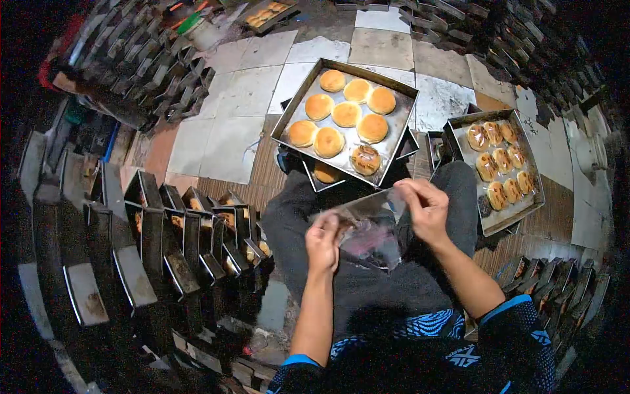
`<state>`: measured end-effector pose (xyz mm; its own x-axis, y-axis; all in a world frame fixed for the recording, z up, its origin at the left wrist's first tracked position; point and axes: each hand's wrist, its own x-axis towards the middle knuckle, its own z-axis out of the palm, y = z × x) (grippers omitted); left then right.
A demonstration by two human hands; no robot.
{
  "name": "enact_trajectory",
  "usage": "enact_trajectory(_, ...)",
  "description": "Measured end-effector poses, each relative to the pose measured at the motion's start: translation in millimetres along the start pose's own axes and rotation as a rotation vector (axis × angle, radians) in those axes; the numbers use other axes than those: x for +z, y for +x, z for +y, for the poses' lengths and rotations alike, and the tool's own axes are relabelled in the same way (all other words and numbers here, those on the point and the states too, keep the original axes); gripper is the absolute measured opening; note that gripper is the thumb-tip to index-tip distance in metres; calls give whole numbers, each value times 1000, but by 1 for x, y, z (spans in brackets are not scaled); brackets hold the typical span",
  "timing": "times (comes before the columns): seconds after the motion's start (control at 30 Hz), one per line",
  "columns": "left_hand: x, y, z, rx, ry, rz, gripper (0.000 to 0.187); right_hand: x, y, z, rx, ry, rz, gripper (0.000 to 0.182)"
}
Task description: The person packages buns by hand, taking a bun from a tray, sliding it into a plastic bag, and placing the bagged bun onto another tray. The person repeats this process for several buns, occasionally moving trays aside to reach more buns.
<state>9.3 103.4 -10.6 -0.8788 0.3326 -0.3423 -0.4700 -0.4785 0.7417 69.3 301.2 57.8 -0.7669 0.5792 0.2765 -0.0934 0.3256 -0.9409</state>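
A clear plastic bag point(374, 233) with a pinkish patch hangs between my two hands, above my lap. My left hand point(323, 244) has its fingers closed on the bag's left edge. My right hand point(423, 205) pinches the upper right corner of the bag. Just beyond them, a square metal tray point(295, 117) holds several round golden buns point(346, 114). One bun point(365, 159) at the tray's near corner has dark markings and a shiny wrap. This tray rests over another tray, where part of a bun point(326, 173) shows.
To the right, another tray point(489, 226) holds several wrapped, marked buns point(502, 159). Stacked metal trays point(151, 190) stand at the left, with more stacks at the back and lower right. A farther tray point(269, 14) with buns lies on the tiled floor point(226, 131).
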Motion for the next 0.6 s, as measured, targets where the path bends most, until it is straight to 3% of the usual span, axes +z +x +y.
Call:
enact_trajectory(0.03,0,5,13,-10,11,153,12,5,0,-3,-70,-46,-80,9)
enact_trajectory(0.13,-31,23,31,233,219,383,11,35,10,1,-226,-75,-205,8)
enact_trajectory(0.2,-54,32,43,409,362,549,10,58,41,38,-13,-136,-346,14)
enact_trajectory(0.27,-88,35,45,349,9,485,9,83,96,112,165,-302,-302,28)
enact_trajectory(0.3,-90,37,44,341,26,504,8,89,120,172,-76,-521,-294,37)
enact_trajectory(0.33,-88,37,46,335,42,525,8,89,152,227,-79,-710,-414,43)
enact_trajectory(0.4,-85,37,54,393,15,396,11,105,186,293,-191,-848,-176,46)
enact_trajectory(0.43,-104,42,42,516,288,449,15,110,204,292,0,-886,-240,47)
enact_trajectory(0.47,-103,43,41,507,286,480,15,114,222,291,193,-925,-303,49)
enact_trajectory(0.53,-89,43,39,430,-35,508,15,101,267,357,302,-1072,-489,50)
enact_trajectory(0.57,-116,42,18,388,-23,429,13,97,276,346,450,-1019,-632,52)
enact_trajectory(0.6,-112,43,22,385,-30,439,13,99,273,343,447,-1027,-641,52)
